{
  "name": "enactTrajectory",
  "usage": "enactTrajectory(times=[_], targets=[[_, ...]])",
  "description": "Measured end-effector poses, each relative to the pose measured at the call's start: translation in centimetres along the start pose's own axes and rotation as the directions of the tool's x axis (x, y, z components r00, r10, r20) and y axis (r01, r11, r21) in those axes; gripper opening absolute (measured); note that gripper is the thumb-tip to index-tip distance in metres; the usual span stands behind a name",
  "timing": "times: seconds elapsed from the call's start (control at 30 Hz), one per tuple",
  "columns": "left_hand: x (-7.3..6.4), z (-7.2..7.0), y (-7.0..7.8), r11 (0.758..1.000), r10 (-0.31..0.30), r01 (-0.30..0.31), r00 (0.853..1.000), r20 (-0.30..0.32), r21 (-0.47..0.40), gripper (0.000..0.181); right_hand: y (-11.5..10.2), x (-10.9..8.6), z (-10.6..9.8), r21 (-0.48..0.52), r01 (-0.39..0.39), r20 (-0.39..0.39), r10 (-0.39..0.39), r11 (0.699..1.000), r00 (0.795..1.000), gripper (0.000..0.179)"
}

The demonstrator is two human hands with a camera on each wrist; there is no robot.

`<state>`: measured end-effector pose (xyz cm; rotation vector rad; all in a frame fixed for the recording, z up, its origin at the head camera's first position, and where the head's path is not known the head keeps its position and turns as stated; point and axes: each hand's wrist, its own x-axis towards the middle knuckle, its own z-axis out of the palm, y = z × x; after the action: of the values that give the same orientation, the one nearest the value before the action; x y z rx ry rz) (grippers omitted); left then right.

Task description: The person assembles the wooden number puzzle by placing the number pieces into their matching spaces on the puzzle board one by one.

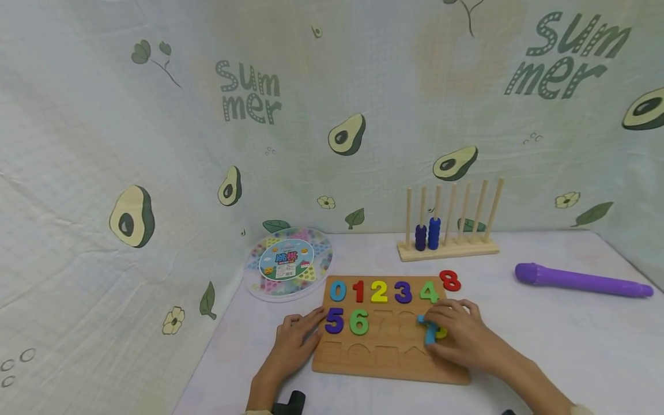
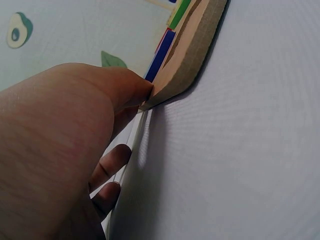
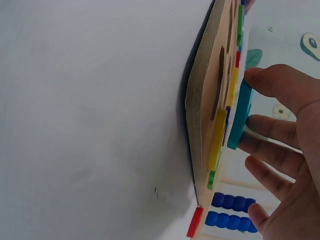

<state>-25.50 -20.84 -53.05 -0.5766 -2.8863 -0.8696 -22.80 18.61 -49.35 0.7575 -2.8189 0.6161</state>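
Observation:
My right hand [image 1: 464, 334] pinches a blue number 7 piece [image 1: 431, 332] between thumb and fingers, above the right side of the wooden number board [image 1: 384, 369]. In the right wrist view the blue piece [image 3: 241, 115] is held tilted, apart from the board. Partly hidden under that hand is a yellow number piece [image 1: 442, 332] on the board. With thumb and fingertips, my left hand [image 1: 294, 344] touches the board's left edge. Coloured numbers 0 to 4 fill the top row; a purple 5 [image 1: 334, 320] and a green 6 [image 1: 359, 321] lie in the second.
A red 8 [image 1: 450, 280] lies at the board's top right corner. Behind stands a wooden peg rack [image 1: 448, 249] with blue beads on two pegs. A round game box [image 1: 287, 262] is at the back left, and a purple stick [image 1: 583, 280] lies at the right.

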Motion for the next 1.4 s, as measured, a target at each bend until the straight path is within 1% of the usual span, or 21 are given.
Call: enactTrajectory(times=[0.3,0.5,0.67,0.9,1.2,1.4], targets=[[-0.1,-0.1,0.0,1.0,-0.017,0.017,1.0,0.008,-0.004,0.044,-0.4,0.7,0.6,0.028,0.006,0.01,-0.006,1.0,1.0,0.036],[-0.1,-0.1,-0.1,1.0,-0.004,0.004,1.0,0.0,0.005,0.044,-0.9,1.2,0.8,0.057,0.014,0.021,-0.016,0.998,1.0,0.037],[-0.2,0.1,-0.4,1.0,0.008,-0.008,1.0,-0.003,0.002,0.044,-1.4,1.7,0.9,0.054,0.044,0.025,-0.045,0.998,0.999,0.039],[-0.3,0.1,-0.3,1.0,-0.01,0.01,1.0,0.015,-0.008,0.044,-1.7,2.2,1.4,0.069,0.065,0.029,-0.067,0.996,0.997,0.042],[-0.2,0.1,-0.2,1.0,0.017,-0.017,1.0,-0.013,-0.001,0.043,-2.1,3.1,1.9,0.044,0.1,0.009,-0.101,0.994,0.995,0.041],[0.0,0.1,-0.2,1.0,0.018,-0.018,1.0,-0.012,0.018,0.044,-2.2,3.4,2.3,0.029,0.134,-0.012,-0.134,0.991,0.991,0.041]])
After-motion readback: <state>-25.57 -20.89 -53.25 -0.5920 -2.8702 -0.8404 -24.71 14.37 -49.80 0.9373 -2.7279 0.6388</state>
